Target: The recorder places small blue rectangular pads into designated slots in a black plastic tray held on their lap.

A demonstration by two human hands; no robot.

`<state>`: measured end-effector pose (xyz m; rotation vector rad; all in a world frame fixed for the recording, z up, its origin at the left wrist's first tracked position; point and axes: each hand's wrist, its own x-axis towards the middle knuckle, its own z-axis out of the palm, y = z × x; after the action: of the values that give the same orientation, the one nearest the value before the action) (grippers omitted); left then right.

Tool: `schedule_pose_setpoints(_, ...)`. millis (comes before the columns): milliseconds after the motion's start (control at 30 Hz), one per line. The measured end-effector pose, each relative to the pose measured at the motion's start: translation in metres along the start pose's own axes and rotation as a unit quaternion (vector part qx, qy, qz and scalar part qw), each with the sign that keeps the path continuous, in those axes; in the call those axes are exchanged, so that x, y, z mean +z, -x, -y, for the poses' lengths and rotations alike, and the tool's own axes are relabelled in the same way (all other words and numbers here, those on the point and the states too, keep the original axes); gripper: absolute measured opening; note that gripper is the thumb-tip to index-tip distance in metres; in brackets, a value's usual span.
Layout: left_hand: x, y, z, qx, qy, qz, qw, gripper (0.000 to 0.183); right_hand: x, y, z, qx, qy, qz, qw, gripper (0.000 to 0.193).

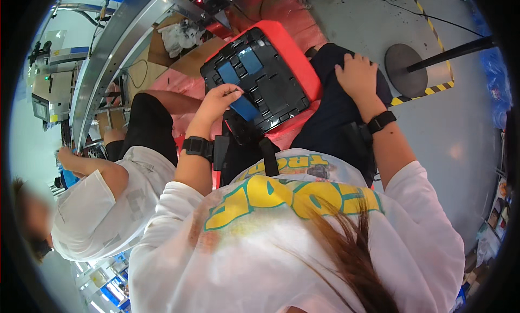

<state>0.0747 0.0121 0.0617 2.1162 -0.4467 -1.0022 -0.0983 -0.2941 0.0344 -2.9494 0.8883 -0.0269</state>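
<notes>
We see a coworker in a white shirt point(116, 204) seated to the left. Before us lies a red case point(298, 61), carrying a black molded panel point(276, 91) set at a slant. Our right hand point(358, 77), fingers loosely spread and grasping nothing, rests on the dark trouser leg beside the case's right edge. Our left hand point(219, 103), partly closed at the panel's left edge, pinches one end of a blue strip point(245, 108) toward the near left corner. Two blue pads point(250, 60) lie side by side toward the panel's far edge.
</notes>
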Motion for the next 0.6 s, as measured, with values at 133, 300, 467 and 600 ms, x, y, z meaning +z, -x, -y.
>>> schedule_pose_setpoints(133,0.018,-0.005,0.023,0.036,-0.008,-0.069,0.997,0.026,0.010,-0.003,-0.005,0.017,0.028,0.038,0.999,0.037)
schedule_pose_setpoints(300,0.038,0.006,-0.001,0.106,-0.228,-0.123,0.960,0.034,0.014,-0.008,-0.008,0.050,0.030,0.058,0.997,0.037)
schedule_pose_setpoints(467,0.035,0.025,0.000,0.140,-0.283,-0.104,0.943,0.052,0.017,-0.009,-0.006,0.042,0.033,0.031,0.998,0.033)
schedule_pose_setpoints(600,0.034,0.036,-0.018,0.139,-0.314,-0.098,0.934,0.057,0.016,-0.008,-0.008,0.040,0.022,0.034,0.998,0.033)
